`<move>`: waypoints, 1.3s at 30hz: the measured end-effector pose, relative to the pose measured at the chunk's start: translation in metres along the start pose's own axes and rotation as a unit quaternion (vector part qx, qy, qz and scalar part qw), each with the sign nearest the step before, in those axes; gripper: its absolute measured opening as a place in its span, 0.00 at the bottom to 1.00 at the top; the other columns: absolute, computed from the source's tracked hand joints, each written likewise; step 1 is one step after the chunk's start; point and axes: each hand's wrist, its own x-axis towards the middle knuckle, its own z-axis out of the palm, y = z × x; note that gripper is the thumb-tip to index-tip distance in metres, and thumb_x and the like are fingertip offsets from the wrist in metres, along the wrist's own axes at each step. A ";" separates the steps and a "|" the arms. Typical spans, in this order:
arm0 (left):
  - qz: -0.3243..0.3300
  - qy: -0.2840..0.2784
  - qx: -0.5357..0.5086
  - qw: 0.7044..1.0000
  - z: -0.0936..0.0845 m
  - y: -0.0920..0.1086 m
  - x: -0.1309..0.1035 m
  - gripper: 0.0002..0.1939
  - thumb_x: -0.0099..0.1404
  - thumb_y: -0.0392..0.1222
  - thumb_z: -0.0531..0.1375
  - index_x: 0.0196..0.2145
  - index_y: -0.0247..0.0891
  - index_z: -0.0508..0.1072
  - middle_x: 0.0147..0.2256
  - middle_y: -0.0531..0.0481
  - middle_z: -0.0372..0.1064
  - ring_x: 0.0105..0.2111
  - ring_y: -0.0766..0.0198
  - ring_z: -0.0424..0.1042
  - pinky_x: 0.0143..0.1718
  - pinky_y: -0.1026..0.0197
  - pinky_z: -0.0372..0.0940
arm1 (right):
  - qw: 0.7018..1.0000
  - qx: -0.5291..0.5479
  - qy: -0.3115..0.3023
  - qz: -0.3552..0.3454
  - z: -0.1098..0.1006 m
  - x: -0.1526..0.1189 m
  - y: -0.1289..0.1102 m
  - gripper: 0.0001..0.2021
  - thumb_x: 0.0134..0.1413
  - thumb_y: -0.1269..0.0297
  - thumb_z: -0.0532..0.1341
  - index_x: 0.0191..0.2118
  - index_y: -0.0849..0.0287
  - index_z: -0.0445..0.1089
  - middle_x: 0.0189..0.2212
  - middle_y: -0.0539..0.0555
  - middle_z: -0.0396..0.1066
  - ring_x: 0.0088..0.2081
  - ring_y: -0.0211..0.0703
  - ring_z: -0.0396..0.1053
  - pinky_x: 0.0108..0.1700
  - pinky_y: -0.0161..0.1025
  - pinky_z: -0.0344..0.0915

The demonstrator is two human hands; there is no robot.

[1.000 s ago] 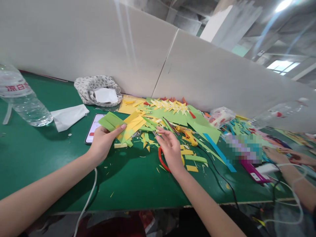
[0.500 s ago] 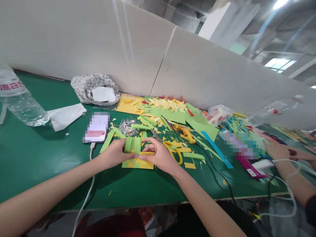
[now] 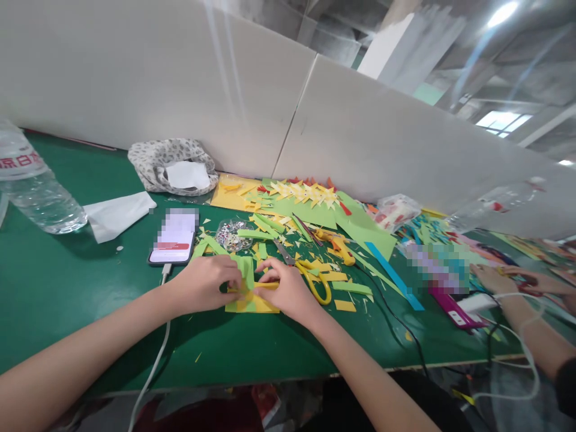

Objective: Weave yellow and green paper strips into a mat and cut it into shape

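Yellow-and-green folded paper (image 3: 252, 306): low on the desk (image 3: 216, 354) before me, between both hands; a green part rises at its far side.
Left hand (image 3: 204, 285): fingers curled close, tips down at the paper's left part; contact blurred, cannot tell whether they pinch.
Right hand (image 3: 288, 295): thumb on the yellow layer, forefinger parted slightly from it; cannot tell whether the hidden fingers grip.
Why low: presumably the desk backs the paper while I steady both sides.
Scissors (image 3: 297, 264): just beyond my right hand, handles toward me, likely for easy pickup.
Glue gun (image 3: 337, 246): farther right, probably parked away from the paper.
Phone (image 3: 173, 237): flat beyond my left wrist; white cable (image 3: 157, 363) passes under that forearm and over the front edge, a possible snag.
Edges: desk front runs below my forearms; partition (image 3: 157, 78) closes the rear.
Room: widest leftward and toward me; offcuts (image 3: 345, 306) crowd the far right.
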 end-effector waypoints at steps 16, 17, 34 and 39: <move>-0.056 -0.083 -0.015 0.995 0.009 0.001 0.002 0.18 0.56 0.55 0.57 0.19 0.39 0.69 0.19 0.54 0.67 0.19 0.66 0.62 0.21 0.64 0.45 | 0.972 -0.185 0.044 -0.138 0.003 0.000 -0.001 0.09 0.42 0.67 0.66 0.33 0.54 0.69 0.34 0.52 0.72 0.41 0.48 0.67 0.43 0.44 0.64; -0.057 -0.083 -0.014 0.995 0.009 0.001 0.002 0.18 0.56 0.55 0.57 0.19 0.39 0.68 0.19 0.54 0.67 0.19 0.66 0.61 0.21 0.64 0.45 | 0.966 -0.195 0.059 -0.156 0.002 0.000 0.000 0.10 0.43 0.66 0.65 0.36 0.54 0.69 0.36 0.53 0.72 0.43 0.48 0.66 0.45 0.45 0.64; -0.099 -0.096 -0.034 0.990 0.010 0.000 0.002 0.18 0.54 0.57 0.58 0.20 0.39 0.67 0.20 0.55 0.65 0.21 0.66 0.61 0.21 0.64 0.47 | 0.911 -0.290 0.062 -0.286 0.019 -0.006 0.011 0.13 0.58 0.65 0.53 0.46 0.57 0.71 0.50 0.57 0.67 0.53 0.51 0.59 0.55 0.52 0.56; -0.120 -0.085 -0.024 0.989 0.014 0.002 -0.003 0.19 0.55 0.58 0.57 0.22 0.39 0.65 0.22 0.54 0.65 0.22 0.64 0.61 0.21 0.64 0.48 | 0.923 -0.193 0.089 -0.322 0.022 -0.010 0.016 0.16 0.56 0.71 0.55 0.50 0.53 0.66 0.36 0.53 0.72 0.40 0.45 0.66 0.46 0.46 0.63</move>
